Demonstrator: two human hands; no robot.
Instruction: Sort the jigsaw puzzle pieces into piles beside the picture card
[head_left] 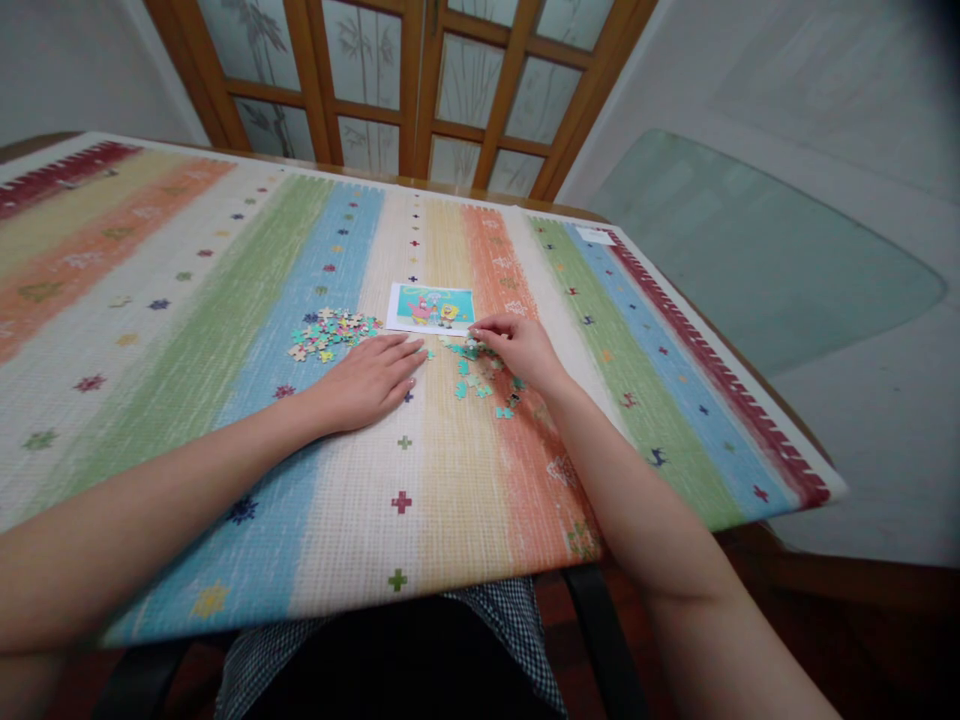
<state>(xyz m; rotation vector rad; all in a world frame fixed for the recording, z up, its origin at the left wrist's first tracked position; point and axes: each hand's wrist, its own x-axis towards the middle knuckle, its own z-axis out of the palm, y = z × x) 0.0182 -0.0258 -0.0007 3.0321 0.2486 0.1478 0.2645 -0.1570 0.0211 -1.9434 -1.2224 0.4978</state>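
My left hand (371, 377) lies flat and open on the striped table cloth (225, 420), fingers stretched toward a heap of loose jigsaw pieces (330, 333). My right hand (517, 345) is bent in a pinch over a second scatter of turquoise pieces (480, 382), its fingertips on a small piece (472, 345) just below the picture card. The reference picture card (431, 306), turquoise with cartoon figures, lies flat just beyond both hands.
The cloth covers a table whose right edge (750, 400) falls off to a pale floor. A glass panel (757, 250) lies on the floor at right. A wooden door with frosted panes (405, 90) stands behind the table. A white label (596, 236) sits at the cloth's far right.
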